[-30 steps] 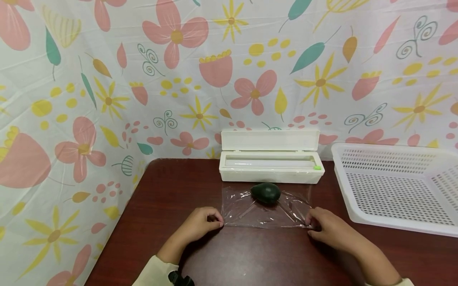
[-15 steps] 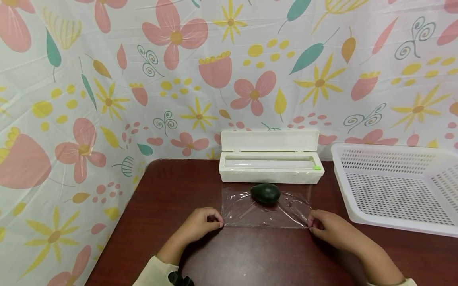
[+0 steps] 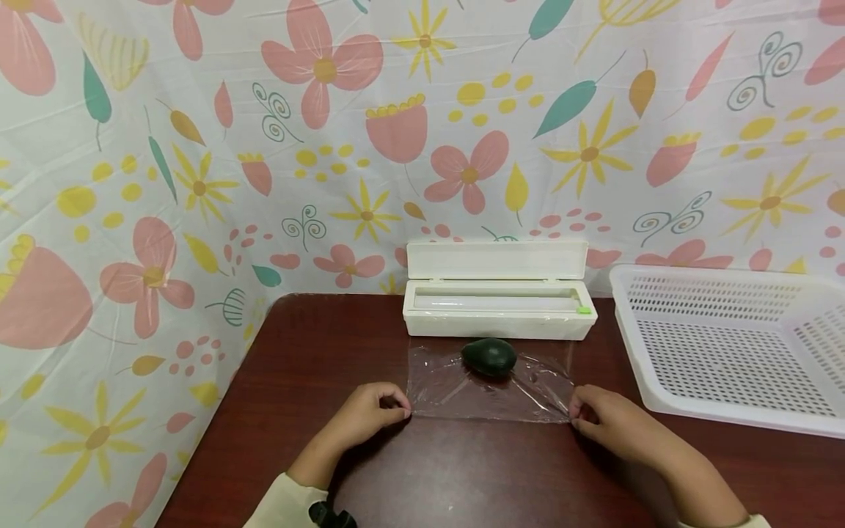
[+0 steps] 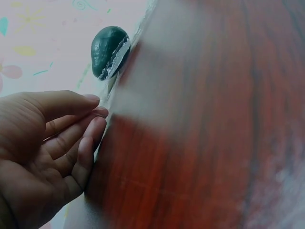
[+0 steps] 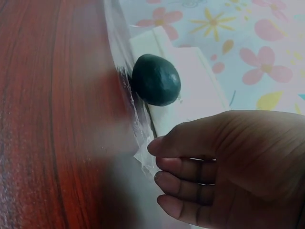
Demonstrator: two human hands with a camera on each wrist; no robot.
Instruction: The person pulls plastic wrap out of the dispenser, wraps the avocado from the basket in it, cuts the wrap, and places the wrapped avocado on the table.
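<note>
A sheet of clear plastic wrap [image 3: 455, 400] stretches from the front of a white wrap dispenser [image 3: 499, 326] toward the person. On it lies a dark green avocado [image 3: 489, 357], close to the dispenser; it also shows in the left wrist view [image 4: 109, 51] and the right wrist view [image 5: 156, 79]. The left hand [image 3: 370, 416] pinches the wrap's near left corner between thumb and fingers. At the near right corner, the right hand [image 3: 610, 419] pinches the wrap the same way. Creases run from the avocado toward both corners.
The dispenser's lid [image 3: 496, 260] stands raised, with a roll inside and a green slider [image 3: 584, 310] at its right end. A white perforated basket [image 3: 733, 359] sits at the right of the brown table [image 3: 297, 352]. A floral cloth [image 3: 422, 132] hangs behind.
The right hand has shifted its fingers slightly at the wrap's corner, and the near edge there looks straighter. The left hand and the avocado have stayed put.
</note>
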